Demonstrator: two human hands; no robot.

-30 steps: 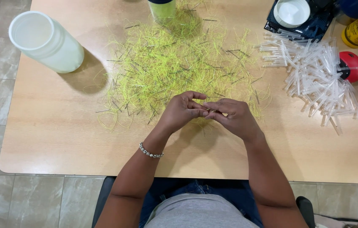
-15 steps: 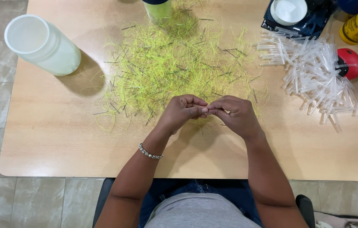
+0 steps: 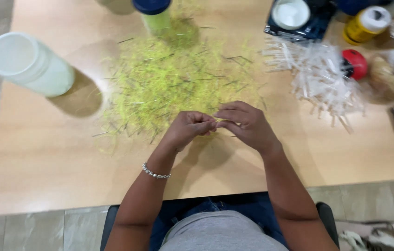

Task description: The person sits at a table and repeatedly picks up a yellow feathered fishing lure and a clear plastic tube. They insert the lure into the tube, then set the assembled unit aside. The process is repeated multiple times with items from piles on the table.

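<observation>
held piece: a thin, small item is pinched where the fingertips of both hands meet, just in front of the near edge of the yellow-green fibre pile [image 3: 178, 83]; too small to identify, likely one strand or a small tube.
left hand [image 3: 188, 129]: fingers curled, tips pressed against those of the right hand; beaded bracelet [image 3: 156, 173] on the wrist.
right hand [image 3: 248, 124]: fingers bent inward, tips together with the left; both hands closed on the small piece above the wooden table [image 3: 43, 162].
risk, drop: the piece is fine and the grip is by fingertips only; a slip would likely let it fall into the pile, where it would be hard to find.
risk, scatter: the forearms lie near the pile's edge; a sweep could push strands off the table.
clear plastic tubes [image 3: 322, 79]: heaped to the right, near the right hand; a wide reach could roll them.
white jar [image 3: 27, 65]: open, upright, well apart at far left; low tipping risk.
green bottle with blue cap [image 3: 156, 16]: stands at the pile's far edge.
</observation>
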